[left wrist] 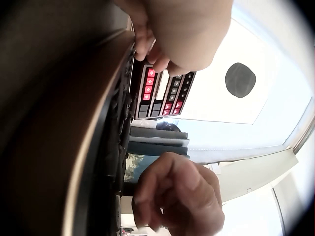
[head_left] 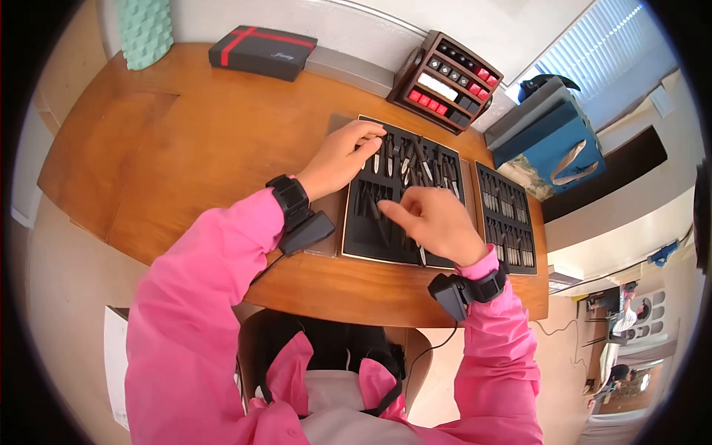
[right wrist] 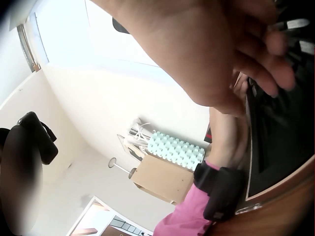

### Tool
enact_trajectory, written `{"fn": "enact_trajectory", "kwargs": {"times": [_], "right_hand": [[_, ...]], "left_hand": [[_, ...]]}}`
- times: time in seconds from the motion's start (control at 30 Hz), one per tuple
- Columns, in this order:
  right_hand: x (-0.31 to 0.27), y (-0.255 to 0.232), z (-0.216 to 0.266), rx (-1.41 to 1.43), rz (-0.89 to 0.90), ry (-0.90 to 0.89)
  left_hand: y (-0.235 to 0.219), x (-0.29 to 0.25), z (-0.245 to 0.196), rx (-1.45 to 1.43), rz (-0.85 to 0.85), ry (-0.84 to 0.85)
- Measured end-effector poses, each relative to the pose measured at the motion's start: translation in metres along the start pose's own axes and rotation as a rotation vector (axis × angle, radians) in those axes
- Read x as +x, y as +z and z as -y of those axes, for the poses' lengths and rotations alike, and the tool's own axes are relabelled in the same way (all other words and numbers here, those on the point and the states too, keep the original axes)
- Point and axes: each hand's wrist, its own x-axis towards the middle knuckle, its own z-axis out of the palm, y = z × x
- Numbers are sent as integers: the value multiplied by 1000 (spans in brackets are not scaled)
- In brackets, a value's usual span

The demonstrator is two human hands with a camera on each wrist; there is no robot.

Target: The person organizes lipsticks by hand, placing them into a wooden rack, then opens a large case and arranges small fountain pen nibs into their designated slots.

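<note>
A black tray with a pale rim (head_left: 345,230) lies on the table, filled with black-handled pieces (head_left: 423,165) that have silvery ends, like small cutlery. Several lie crossed and loose in its upper half; others stand in rows. My left hand (head_left: 343,157) is at the tray's upper left corner, fingers bent down at the slots; I cannot tell whether they hold a piece. Over the lower middle of the tray hovers my right hand (head_left: 437,221), its fingers loosely curled, with nothing visible between them in the left wrist view. A dark slanted piece (head_left: 383,228) lies below its fingertips.
Right of the tray, a second black tray (head_left: 512,259) holds rows of similar pieces. Behind stand a dark wooden rack (head_left: 410,85) with red and black blocks, a black box with red ribbon (head_left: 263,53), a blue bag (head_left: 552,141) and a mint-green textured vase (head_left: 146,33).
</note>
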Motion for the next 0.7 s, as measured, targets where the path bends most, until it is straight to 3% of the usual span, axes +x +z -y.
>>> {"fn": "enact_trajectory", "kwargs": {"times": [0.1,0.17,0.2,0.23,0.3,0.33,0.47,0.7], "right_hand": [[13,-5,-30,-61,-267,-98],[30,0,-60,-183,-506,-364],[35,-1,-69,-116,-374,-337],[39,4,-73,-100,-399,-340],[42,16,-78,-300,-292,-364],[44,20,-80,-261,-201,-306],[40,21,-83,-204,-179,-294],[20,16,-93,-66,-293,-407]], "left_hand": [[2,-1,7,-17,-55,-9],[1,0,8,158,-87,78],[-1,2,12,225,-100,200],[-2,2,9,247,-85,214],[-2,-1,4,330,-18,190],[-1,-2,2,291,26,134],[-1,-2,-2,462,196,105],[-1,4,-16,550,197,92]]}}
